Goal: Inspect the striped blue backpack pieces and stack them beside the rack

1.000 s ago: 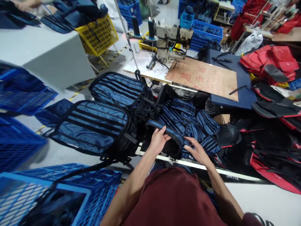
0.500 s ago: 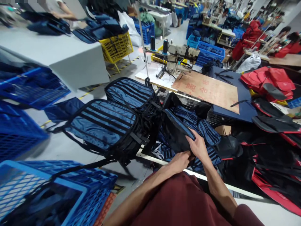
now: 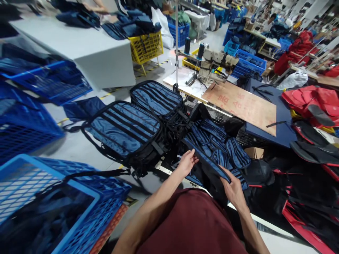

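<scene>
A long black fabric bag panel with a blue edge strip [image 3: 205, 159] lies slanted across the front of my body. My right hand [image 3: 234, 188] grips its lower right end, thumb on top and fingers partly hidden by the cloth. At the upper left stretch of the same edge, my left hand [image 3: 188, 163] has its fingers curled closed on the fabric. Just beyond it sits a pile of blue and black striped bag pieces [image 3: 212, 135]. Left of my hands lie two blue backpacks with black straps, the nearer backpack [image 3: 124, 128] and the farther backpack [image 3: 157, 97].
Blue crates [image 3: 97, 208] stand on the left, the nearest holding dark fabric. A sewing machine [image 3: 212, 61] and a wooden board [image 3: 243, 106] are ahead. Black and red bag pieces [image 3: 299, 211] are heaped on the right. A white table [image 3: 106, 63] stands at the back left.
My left hand has moved up and left along the panel's edge, away from my right hand. The right hand has moved slightly down and right, and the panel lies flatter. The view has shifted left.
</scene>
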Motion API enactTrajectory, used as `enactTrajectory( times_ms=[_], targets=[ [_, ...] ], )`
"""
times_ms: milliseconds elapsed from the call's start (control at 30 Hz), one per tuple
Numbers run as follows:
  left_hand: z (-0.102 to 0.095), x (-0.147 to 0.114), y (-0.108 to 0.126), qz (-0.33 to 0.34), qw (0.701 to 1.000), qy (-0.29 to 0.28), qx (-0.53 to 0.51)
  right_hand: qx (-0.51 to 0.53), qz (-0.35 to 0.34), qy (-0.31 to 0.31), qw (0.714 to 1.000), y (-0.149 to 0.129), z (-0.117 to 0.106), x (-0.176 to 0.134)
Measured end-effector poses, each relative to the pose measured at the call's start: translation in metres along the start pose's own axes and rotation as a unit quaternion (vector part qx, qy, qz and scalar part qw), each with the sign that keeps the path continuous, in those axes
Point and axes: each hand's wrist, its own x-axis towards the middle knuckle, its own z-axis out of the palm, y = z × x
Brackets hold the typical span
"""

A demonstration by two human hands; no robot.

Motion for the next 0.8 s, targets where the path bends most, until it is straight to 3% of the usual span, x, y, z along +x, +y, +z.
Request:
enactTrajectory(
  times_ms=[100,267,367,433,533,633,800],
  targets=[
    [0.006,-0.01,-0.013,-0.001,1.0,-0.006,0.015,0.008,0.005,0.009,1.0,0.002,-0.001,-0.002],
    [0.025,-0.045,-0.04,-0.064,0.99,-0.088,0.086,0.037,0.007,0.029,0.999,0.009,0.002,-0.001],
    [0.029,-0.044,-0.031,0.016,0.991,-0.075,0.113,0.053,0.025,0.025,0.998,0.014,0.002,-0.011],
    [0.031,-0.037,-0.02,0.081,0.99,-0.045,0.109,0.065,0.036,-0.008,0.997,0.017,0.002,-0.02],
    [0.04,-0.036,-0.018,0.086,0.988,-0.049,0.114,0.097,0.047,-0.046,0.993,0.023,0.003,-0.025],
    [0.051,-0.055,-0.043,0.037,0.973,-0.127,0.187,0.119,0.053,0.034,0.991,0.031,0.01,-0.007],
    [0.06,-0.081,-0.075,0.04,0.889,-0.264,0.373,0.015,0.02,0.144,0.989,0.045,0.017,0.041]
  ],
)
